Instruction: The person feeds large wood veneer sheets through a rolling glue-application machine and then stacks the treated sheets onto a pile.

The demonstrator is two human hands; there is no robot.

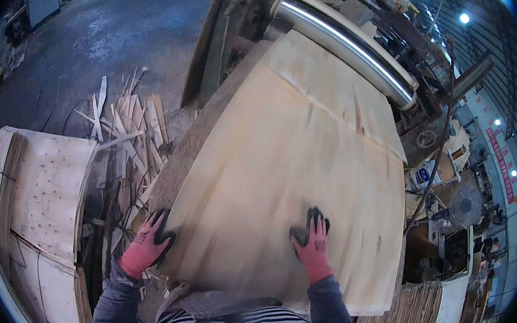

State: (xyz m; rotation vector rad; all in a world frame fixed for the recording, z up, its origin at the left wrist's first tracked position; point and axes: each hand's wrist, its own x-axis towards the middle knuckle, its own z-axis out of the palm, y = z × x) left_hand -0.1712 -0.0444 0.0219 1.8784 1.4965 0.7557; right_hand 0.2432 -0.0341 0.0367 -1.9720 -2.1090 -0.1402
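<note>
A wide pale wood veneer sheet (281, 182) with brown streaks lies in front of me. Its far part runs up to a shiny metal roller (347, 45). An uneven edge line crosses the wood short of the roller, where one sheet seems to overlap another. My right hand (312, 246), in a pink glove with black fingertips, rests on the near part of the sheet with its fingers spread. At the sheet's left edge is my left hand (148, 244), gloved the same way, thumb and fingers apart. Whether its fingertips press on that edge is not clear.
Stacked veneer sheets (50, 194) stand at the left, beside a heap of wood strips (135, 121). More stacked sheets (402, 318) are at the near right. A fan (466, 206) and a white bucket (420, 177) stand farther right. Concrete floor (115, 29) stretches away at far left.
</note>
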